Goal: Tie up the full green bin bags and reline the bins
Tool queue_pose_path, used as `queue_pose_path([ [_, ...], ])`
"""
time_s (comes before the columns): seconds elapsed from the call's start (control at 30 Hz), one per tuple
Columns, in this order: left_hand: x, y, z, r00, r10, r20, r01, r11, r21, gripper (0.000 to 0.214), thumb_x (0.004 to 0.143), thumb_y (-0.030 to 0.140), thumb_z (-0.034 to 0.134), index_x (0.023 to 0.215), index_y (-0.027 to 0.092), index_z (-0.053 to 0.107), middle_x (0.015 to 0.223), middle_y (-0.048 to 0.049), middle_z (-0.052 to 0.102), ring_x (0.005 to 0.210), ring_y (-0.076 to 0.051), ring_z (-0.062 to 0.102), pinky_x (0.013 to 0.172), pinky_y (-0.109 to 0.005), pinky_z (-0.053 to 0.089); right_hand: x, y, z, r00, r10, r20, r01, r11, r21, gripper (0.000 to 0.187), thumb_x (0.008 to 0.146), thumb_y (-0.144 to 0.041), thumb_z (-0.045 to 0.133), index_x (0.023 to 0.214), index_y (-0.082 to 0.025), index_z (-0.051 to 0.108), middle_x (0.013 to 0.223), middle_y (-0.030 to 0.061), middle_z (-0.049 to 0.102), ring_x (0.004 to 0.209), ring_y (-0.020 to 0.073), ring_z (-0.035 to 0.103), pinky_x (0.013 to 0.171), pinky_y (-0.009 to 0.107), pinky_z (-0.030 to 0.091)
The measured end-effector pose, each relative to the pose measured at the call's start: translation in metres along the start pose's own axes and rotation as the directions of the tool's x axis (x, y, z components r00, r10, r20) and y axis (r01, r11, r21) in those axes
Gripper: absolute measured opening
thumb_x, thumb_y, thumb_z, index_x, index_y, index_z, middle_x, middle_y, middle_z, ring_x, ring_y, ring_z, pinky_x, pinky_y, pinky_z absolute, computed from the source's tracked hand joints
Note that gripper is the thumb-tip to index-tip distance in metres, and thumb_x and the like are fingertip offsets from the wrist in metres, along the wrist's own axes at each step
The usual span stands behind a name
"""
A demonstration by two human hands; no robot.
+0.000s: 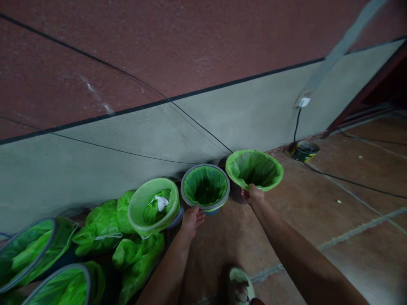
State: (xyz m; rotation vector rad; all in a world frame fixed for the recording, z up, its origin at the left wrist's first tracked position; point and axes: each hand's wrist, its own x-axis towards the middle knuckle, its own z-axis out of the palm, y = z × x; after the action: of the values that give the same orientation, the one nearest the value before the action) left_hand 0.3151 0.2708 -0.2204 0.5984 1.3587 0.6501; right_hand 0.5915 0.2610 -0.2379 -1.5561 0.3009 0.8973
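1. The green-lined bin (254,157) sits right of the middle of the frame, near the foot of the wall (248,110); its mouth faces up and tilts toward the viewer. Whether its base touches the floor (356,216) is hidden.
2. The right hand (253,194) has its grip closed on the near edge of this bin's rim.
3. The left hand (190,221) has its grip loosely open, holding nothing, at the near rim of the grey-rimmed bin (227,186) in the centre; contact there is hard to tell.
4. The step in hand appears to be handling the bin by its rim. Moving it would call for a firm hold and an even tilt, with the liner edge kept folded over.
5. Left of centre, a pale green bin (135,208) holds a green bag and a white scrap (161,203); green bags (101,224) and two more lined bins crowd the lower left, leaving little room there.
6. The wall bounds movement behind. The floor gives more room toward the right, though a dark tin (310,148) and a cord (349,182) lie there.
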Motion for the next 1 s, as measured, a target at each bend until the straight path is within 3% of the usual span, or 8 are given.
queue_pose_path([
  [0.2,0.011,0.007,0.009,0.997,-0.025,-0.072,0.025,1.000,0.003,0.012,0.087,0.026,0.063,0.089,0.015,0.058,0.069,-0.0020,0.066,0.057,-0.014,0.067,0.067,-0.031,0.057,-0.012,-0.003,-0.003,0.999,0.027,0.046,-0.027,1.000,0.015,0.021,0.095,-0.034,0.048,0.088,-0.016,0.057,0.053,-0.0012,0.059,0.041,0.0109,0.054,0.043,0.021,0.051],
  [0.33,0.019,0.015,0.010,0.992,0.008,-0.124,-0.007,1.000,0.014,0.006,0.087,0.018,0.061,0.089,0.015,0.055,0.064,-0.0003,0.063,0.051,-0.013,0.065,0.061,-0.029,0.057,-0.033,0.017,-0.015,0.988,0.041,0.150,-0.035,0.998,-0.048,0.038,0.088,-0.054,0.057,0.095,-0.017,0.058,0.065,0.0020,0.066,0.049,0.0127,0.060,0.044,0.022,0.052],
  [0.47,0.021,0.018,-0.001,0.992,0.042,-0.121,-0.040,0.999,0.023,0.008,0.087,0.018,0.061,0.091,0.016,0.055,0.059,0.0011,0.061,0.050,-0.013,0.065,0.057,-0.026,0.057,-0.050,0.036,-0.019,0.962,0.039,0.270,0.017,0.979,-0.203,0.040,0.084,-0.054,0.064,0.098,-0.017,0.059,0.071,0.0025,0.068,0.053,0.0118,0.060,0.043,0.020,0.048],
  [0.53,0.021,0.019,-0.006,0.992,0.058,-0.113,-0.055,0.998,0.025,0.008,0.086,0.019,0.062,0.090,0.016,0.056,0.057,0.0012,0.061,0.051,-0.013,0.065,0.057,-0.026,0.057,-0.052,0.035,-0.019,0.969,0.023,0.247,0.030,0.978,-0.209,0.039,0.085,-0.054,0.063,0.097,-0.017,0.059,0.072,0.0023,0.067,0.053,0.0118,0.060,0.043,0.020,0.047],
  [0.7,0.021,0.015,-0.010,0.993,0.051,-0.110,-0.050,0.999,0.008,0.014,0.085,0.023,0.067,0.085,0.016,0.055,0.056,0.0007,0.061,0.051,-0.014,0.065,0.056,-0.025,0.057,-0.035,0.004,-0.018,0.986,0.074,0.148,-0.073,0.997,-0.018,0.038,0.093,-0.054,0.049,0.093,-0.017,0.058,0.066,0.0015,0.064,0.050,0.0125,0.058,0.045,0.023,0.050],
  [0.83,0.022,0.012,-0.009,0.992,0.071,-0.102,-0.072,0.997,-0.008,0.015,0.087,0.025,0.066,0.082,0.016,0.054,0.056,0.0001,0.061,0.050,-0.013,0.064,0.054,-0.025,0.056,-0.018,-0.013,-0.008,0.994,0.081,0.067,-0.079,0.996,-0.041,0.025,0.097,-0.032,0.045,0.087,-0.015,0.059,0.057,0.0005,0.059,0.042,0.0100,0.052,0.041,0.019,0.046],
  [1.0,0.024,0.010,-0.008,0.993,0.049,-0.109,-0.053,0.998,-0.036,0.016,0.084,0.027,0.069,0.086,0.016,0.057,0.062,-0.0002,0.063,0.051,-0.012,0.064,0.057,-0.027,0.058,-0.011,-0.007,0.007,0.998,0.061,-0.012,-0.061,0.996,-0.064,0.014,0.091,-0.014,0.044,0.090,-0.014,0.058,0.053,-0.0009,0.056,0.041,0.0104,0.052,0.040,0.018,0.046],
])
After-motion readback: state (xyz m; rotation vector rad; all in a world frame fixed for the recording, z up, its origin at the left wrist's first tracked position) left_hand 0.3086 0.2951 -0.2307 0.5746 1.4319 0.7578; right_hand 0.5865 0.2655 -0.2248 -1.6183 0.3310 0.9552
